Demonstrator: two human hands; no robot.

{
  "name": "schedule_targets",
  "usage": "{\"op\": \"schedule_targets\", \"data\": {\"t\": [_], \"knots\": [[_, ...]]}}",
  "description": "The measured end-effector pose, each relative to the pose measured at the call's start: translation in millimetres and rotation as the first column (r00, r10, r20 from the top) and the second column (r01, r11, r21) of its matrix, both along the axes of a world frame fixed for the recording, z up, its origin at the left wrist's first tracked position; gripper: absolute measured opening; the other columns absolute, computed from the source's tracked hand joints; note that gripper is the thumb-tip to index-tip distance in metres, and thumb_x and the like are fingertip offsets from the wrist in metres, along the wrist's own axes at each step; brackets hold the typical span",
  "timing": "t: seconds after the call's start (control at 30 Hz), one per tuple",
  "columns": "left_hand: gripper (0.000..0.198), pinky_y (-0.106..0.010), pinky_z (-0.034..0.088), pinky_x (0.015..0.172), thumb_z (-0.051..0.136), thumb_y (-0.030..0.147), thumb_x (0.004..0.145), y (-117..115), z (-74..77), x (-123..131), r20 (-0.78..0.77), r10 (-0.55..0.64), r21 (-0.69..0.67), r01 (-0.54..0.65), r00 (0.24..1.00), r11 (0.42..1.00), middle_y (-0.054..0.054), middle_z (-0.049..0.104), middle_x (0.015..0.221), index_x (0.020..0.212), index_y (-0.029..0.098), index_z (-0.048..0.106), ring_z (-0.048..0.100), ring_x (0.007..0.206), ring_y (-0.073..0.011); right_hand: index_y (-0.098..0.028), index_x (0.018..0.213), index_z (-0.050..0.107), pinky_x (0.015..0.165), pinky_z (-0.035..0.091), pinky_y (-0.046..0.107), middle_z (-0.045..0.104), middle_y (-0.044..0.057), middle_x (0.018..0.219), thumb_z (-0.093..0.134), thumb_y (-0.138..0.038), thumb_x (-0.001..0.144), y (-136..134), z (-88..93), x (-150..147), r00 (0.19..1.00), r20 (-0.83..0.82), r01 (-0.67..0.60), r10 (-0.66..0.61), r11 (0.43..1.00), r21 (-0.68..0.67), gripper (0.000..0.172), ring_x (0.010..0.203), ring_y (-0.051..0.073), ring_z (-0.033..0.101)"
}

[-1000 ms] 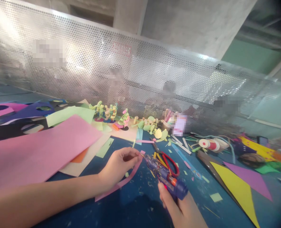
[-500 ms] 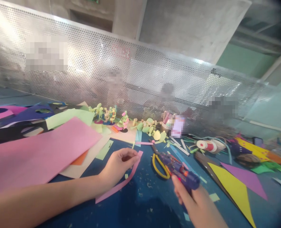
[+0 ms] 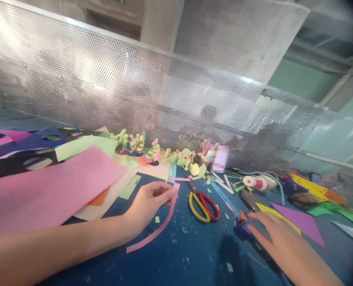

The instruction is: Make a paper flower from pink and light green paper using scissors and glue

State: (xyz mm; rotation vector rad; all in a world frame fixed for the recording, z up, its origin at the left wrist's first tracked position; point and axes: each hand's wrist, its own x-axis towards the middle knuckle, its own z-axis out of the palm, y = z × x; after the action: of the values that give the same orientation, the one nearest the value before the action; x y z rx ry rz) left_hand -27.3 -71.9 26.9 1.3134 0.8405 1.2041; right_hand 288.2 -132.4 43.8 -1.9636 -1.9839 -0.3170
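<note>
My left hand [image 3: 154,200] pinches the upper end of a narrow pink strip [image 3: 161,228] between thumb and fingers. The strip curves down to the left over the blue table. A thin pale stick shows just above the fingertips. At the right, my right hand [image 3: 284,238] is around a dark blue glue gun [image 3: 244,230] low at the table, thumb and fingers at its body; the hand hides part of it. Scissors [image 3: 204,206] with one yellow and one red handle lie between my hands, blades pointing away. Another short pink strip [image 3: 179,179] lies by their tips.
Large pink sheets [image 3: 54,190] and other coloured sheets cover the left. Small paper plant-like figures [image 3: 131,143] stand at the back. A phone [image 3: 220,159], a thread spool [image 3: 255,182], and yellow and purple sheets [image 3: 298,222] are at the right. A perforated metal screen [image 3: 105,79] stands behind.
My right hand has carried the glue gun right and down, away from the scissors, uncovering their red handle. My left hand stays nearly in place with the pink strip.
</note>
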Motion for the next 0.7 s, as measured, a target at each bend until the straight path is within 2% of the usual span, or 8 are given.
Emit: {"op": "schedule_targets", "data": {"t": [0.07, 0.13, 0.2, 0.27, 0.4, 0.53, 0.6, 0.7], "knots": [[0.024, -0.025, 0.048, 0.07, 0.062, 0.039, 0.076, -4, 3.6, 1, -0.001, -0.007, -0.004, 0.007, 1.0, 1.0, -0.003, 0.066, 0.074, 0.077, 0.016, 0.064, 0.059, 0.071, -0.0133, -0.026, 0.092, 0.064, 0.076, 0.051, 0.036, 0.07, 0.006, 0.093, 0.049, -0.046, 0.079, 1, 20.0, -51, 0.941, -0.327, -0.126, 0.083, 0.986, -0.111, 0.028, 0.086, 0.025, 0.065], [0.024, -0.024, 0.049, 0.069, 0.063, 0.039, 0.075, -7, 5.7, 2, 0.003, -0.005, -0.016, 0.005, 1.0, 1.0, -0.003, 0.066, 0.073, 0.077, 0.015, 0.065, 0.06, 0.07, -0.013, -0.025, 0.097, 0.062, 0.079, 0.051, 0.031, 0.069, 0.004, 0.097, 0.051, -0.045, 0.08, 6, 30.8, -101, 0.78, -0.595, -0.344, 0.194, 0.927, -0.149, 0.028, 0.088, 0.021, 0.065], [0.023, -0.023, 0.049, 0.068, 0.064, 0.039, 0.074, -9, 6.2, 2, 0.024, -0.007, -0.031, 0.008, 1.0, 0.999, -0.002, 0.066, 0.072, 0.076, 0.015, 0.064, 0.06, 0.069, -0.0122, -0.023, 0.097, 0.062, 0.078, 0.051, 0.028, 0.068, 0.004, 0.097, 0.054, -0.041, 0.08, 15, 31.9, -137, 0.622, -0.737, -0.465, 0.263, 0.882, -0.079, 0.026, 0.089, 0.019, 0.064], [0.023, -0.023, 0.05, 0.068, 0.065, 0.038, 0.074, -9, 5.3, 2, 0.054, -0.007, -0.042, 0.009, 0.999, 0.999, -0.001, 0.065, 0.071, 0.076, 0.015, 0.064, 0.06, 0.068, -0.0116, -0.021, 0.091, 0.063, 0.075, 0.052, 0.027, 0.068, 0.003, 0.092, 0.057, -0.037, 0.078, 25, 26.9, -159, 0.542, -0.781, -0.47, 0.309, 0.882, 0.023, 0.021, 0.084, 0.018, 0.064], [0.024, -0.025, 0.05, 0.071, 0.065, 0.038, 0.073, -4, 0.6, -2, 0.084, 0.012, -0.054, -0.007, 0.996, 0.999, 0.0, 0.065, 0.073, 0.078, 0.015, 0.063, 0.061, 0.07, -0.012, -0.019, 0.082, 0.062, 0.071, 0.051, 0.028, 0.067, 0.003, 0.085, 0.059, -0.032, 0.076, 45, 13.9, -170, 0.51, -0.807, -0.415, 0.297, 0.907, 0.072, 0.015, 0.081, 0.018, 0.064], [0.028, -0.026, 0.048, 0.066, 0.057, 0.042, 0.078, 4, -4.3, -7, -0.042, 0.024, 0.005, -0.024, 0.999, 1.0, -0.003, 0.066, 0.074, 0.082, 0.015, 0.063, 0.061, 0.07, -0.0147, -0.018, 0.082, 0.058, 0.072, 0.052, 0.03, 0.069, 0.005, 0.082, 0.05, -0.033, 0.081, 64, 6.8, -162, 0.504, -0.819, -0.452, 0.275, 0.892, 0.021, 0.018, 0.077, 0.018, 0.066], [0.026, -0.025, 0.045, 0.06, 0.054, 0.041, 0.079, 9, -6.6, -11, -0.127, 0.138, 0.098, -0.126, 0.982, 0.987, 0.0, 0.062, 0.068, 0.077, 0.016, 0.06, 0.057, 0.063, -0.0134, -0.017, 0.08, 0.058, 0.071, 0.051, 0.031, 0.07, 0.006, 0.078, 0.052, -0.032, 0.08, 74, 6.9, -155, 0.539, -0.797, -0.453, 0.273, 0.891, -0.001, 0.016, 0.075, 0.019, 0.067], [0.015, -0.024, 0.042, 0.062, 0.058, 0.032, 0.075, 18, -11.5, -17, -0.174, 0.341, 0.233, -0.298, 0.924, 0.926, 0.003, 0.056, 0.068, 0.074, 0.018, 0.054, 0.053, 0.065, -0.0123, -0.017, 0.076, 0.062, 0.072, 0.05, 0.034, 0.071, 0.007, 0.077, 0.059, -0.029, 0.074, 84, 10.0, -151, 0.622, -0.732, -0.425, 0.28, 0.905, -0.015, 0.012, 0.074, 0.022, 0.067]]}}
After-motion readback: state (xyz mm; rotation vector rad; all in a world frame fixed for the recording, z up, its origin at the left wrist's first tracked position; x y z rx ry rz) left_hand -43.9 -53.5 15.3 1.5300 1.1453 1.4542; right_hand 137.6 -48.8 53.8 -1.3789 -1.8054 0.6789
